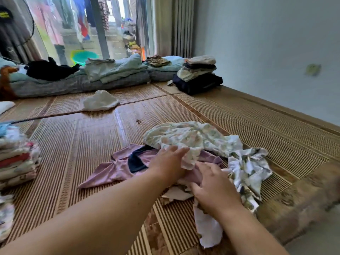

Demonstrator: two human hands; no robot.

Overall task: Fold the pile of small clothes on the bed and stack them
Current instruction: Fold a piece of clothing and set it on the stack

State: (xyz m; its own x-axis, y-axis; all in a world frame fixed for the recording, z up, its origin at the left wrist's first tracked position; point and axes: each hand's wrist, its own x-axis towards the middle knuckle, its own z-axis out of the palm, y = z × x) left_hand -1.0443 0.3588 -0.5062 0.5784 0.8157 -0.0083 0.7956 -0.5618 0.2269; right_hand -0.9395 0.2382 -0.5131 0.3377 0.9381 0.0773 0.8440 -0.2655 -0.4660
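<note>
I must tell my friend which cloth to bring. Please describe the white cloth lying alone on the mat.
Start at the bedding by the window. On the mat before it lies the white cloth, crumpled, touching no other clothes.

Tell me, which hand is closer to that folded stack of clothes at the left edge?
Left. The left hand lies nearer the folded stack; the right hand is farther right, in the unfolded pile.
</note>
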